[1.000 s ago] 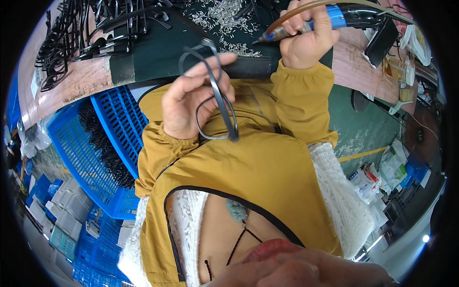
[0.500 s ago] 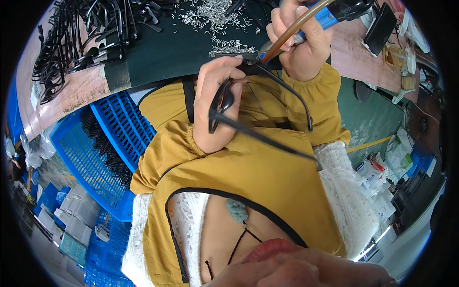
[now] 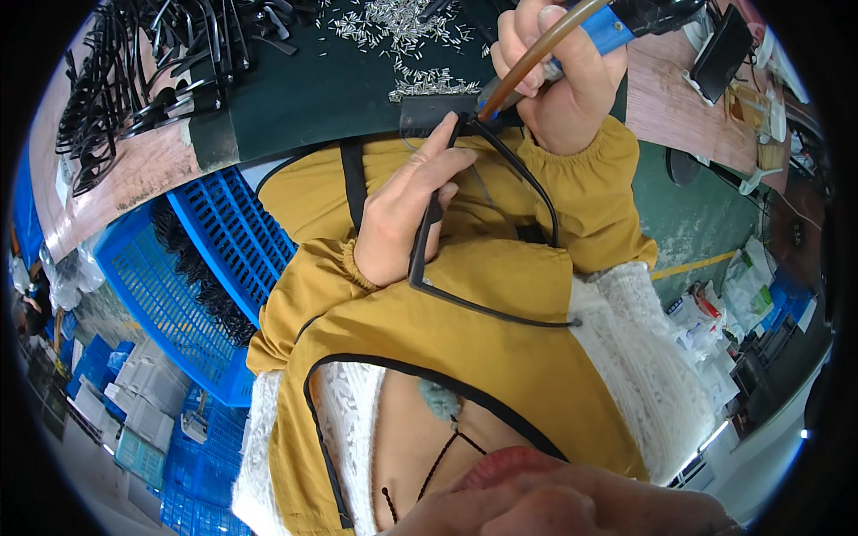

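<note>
My left hand [image 3: 402, 205] is closed on a black eyeglass frame [image 3: 420, 250] in front of the bench edge. The frame's front is seen nearly edge-on, and its two temples stick out to the right. My left index finger reaches up to the frame's upper hinge corner, against a small dark block [image 3: 422, 116] at the bench edge. In my right hand [image 3: 572, 89] is a power screwdriver [image 3: 609, 32] with a blue and black body, slanting down to the left. Its tip is at that hinge corner, partly hidden by a brown hose [image 3: 536, 58] passing in front.
Small metal screws [image 3: 402, 27] lie scattered on the dark green mat [image 3: 304, 107]. Many black eyeglass frames [image 3: 116, 98] are piled at the left. Blue baskets [image 3: 223, 232], one with black parts inside, stand below the bench's left side. A dark phone-like device [image 3: 719, 54] leans at the right.
My left hand has turned the eyeglass frame, so its front now stands edge-on and the lower temple has swung down. The dark block has come into view. My right hand has barely moved.
</note>
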Action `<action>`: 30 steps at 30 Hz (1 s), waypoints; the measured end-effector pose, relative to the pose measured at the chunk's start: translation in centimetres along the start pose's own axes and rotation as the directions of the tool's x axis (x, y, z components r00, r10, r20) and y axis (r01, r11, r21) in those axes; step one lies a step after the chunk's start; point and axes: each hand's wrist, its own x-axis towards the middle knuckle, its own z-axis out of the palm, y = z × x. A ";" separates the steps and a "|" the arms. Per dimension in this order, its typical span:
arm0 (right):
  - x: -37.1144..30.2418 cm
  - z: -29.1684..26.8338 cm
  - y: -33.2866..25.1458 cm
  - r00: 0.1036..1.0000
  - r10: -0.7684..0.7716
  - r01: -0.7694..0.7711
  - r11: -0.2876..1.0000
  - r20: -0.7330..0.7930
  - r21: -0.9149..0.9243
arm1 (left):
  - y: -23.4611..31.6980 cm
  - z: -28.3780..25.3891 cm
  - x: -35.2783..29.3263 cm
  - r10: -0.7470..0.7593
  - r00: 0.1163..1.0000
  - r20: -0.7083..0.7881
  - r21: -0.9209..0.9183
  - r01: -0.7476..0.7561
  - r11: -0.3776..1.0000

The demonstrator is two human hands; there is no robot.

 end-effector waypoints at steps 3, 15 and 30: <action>0.3 -0.2 0.7 0.999 0.013 -0.015 0.998 0.039 0.060 | -0.4 0.3 0.2 0.035 0.998 -0.051 -0.032 -0.036 0.999; -4.1 -0.6 -3.7 0.927 0.257 -0.316 0.927 0.275 0.200 | 0.2 -0.8 1.0 -0.002 0.996 -0.087 -0.096 -0.006 0.995; 0.6 -10.1 -5.1 0.989 -0.047 0.040 0.998 -0.137 -0.051 | -3.1 -20.4 0.7 -0.148 0.408 -0.901 -0.026 0.290 0.957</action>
